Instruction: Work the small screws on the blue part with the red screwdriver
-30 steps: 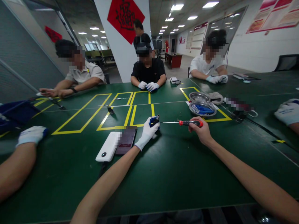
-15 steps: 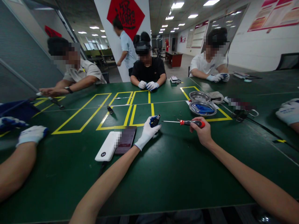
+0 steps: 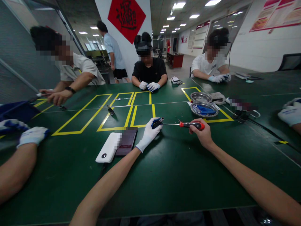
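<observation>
My left hand (image 3: 149, 134), in a white glove with blue fingertips, is closed around a small black cylindrical part with a metal tip (image 3: 158, 122). My right hand (image 3: 202, 133), bare, grips the red and black handle of a screwdriver (image 3: 191, 125). Its shaft runs left, and the tip reaches the side of the black part; whether it sits in a screw cannot be made out. A few tiny screws (image 3: 180, 120) lie on the table just beyond the screwdriver. Another small black part (image 3: 110, 110) stands on the table further left.
A white power bank (image 3: 109, 147) and a dark phone (image 3: 127, 142) lie left of my left forearm. Metal bowls (image 3: 204, 114), one holding blue items, stand at right beyond the screwdriver. Yellow tape marks the green table (image 3: 169, 182). Co-workers' gloved hands (image 3: 33, 136) rest at both sides.
The screwdriver has moved slightly left, its tip now meeting the black part, which has tilted a little. At left, a co-worker leans further forward; a person behind has walked left.
</observation>
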`<state>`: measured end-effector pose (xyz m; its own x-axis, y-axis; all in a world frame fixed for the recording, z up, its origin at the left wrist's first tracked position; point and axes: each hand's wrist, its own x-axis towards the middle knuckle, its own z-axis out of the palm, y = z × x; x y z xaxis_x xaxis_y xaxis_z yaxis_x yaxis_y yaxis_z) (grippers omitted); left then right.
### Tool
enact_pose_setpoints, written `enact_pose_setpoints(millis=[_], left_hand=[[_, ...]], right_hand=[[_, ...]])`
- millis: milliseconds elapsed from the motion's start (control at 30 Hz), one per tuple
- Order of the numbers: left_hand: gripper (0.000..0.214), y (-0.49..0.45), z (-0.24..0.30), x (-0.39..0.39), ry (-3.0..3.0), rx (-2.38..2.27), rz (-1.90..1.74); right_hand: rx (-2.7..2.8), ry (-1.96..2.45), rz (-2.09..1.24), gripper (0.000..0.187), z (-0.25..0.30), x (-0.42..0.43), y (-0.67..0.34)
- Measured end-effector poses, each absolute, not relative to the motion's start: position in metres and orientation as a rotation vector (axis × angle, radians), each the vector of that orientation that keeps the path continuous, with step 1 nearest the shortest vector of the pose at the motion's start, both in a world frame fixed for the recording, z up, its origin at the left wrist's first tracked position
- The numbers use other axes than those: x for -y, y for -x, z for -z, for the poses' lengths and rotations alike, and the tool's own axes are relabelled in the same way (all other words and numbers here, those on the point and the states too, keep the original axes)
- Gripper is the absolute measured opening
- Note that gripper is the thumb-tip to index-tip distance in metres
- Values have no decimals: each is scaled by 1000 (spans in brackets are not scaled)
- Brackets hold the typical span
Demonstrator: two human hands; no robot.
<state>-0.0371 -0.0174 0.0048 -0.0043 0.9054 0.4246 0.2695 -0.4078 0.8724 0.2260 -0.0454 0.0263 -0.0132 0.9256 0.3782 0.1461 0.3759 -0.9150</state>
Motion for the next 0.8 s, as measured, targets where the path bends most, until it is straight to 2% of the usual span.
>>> enact_pose_setpoints(millis=[167,367,533,800], left_hand=[[32,37,-5,19,-1723,-1224,-1438],[33,37,-5,21,-1721,-1250,-1440],[32,37,-6,20,-1708,-1274,-1444],[36,41,2,15,-1820,-1363,-1401]], right_hand=[[1517,1104,-744,31,-28,46,-230],[1509,1075,-701,50,-28,44,-230],[1503,1112,-689,31,-28,49,-226],[1467,1114,-496,27,-33,55,-227]])
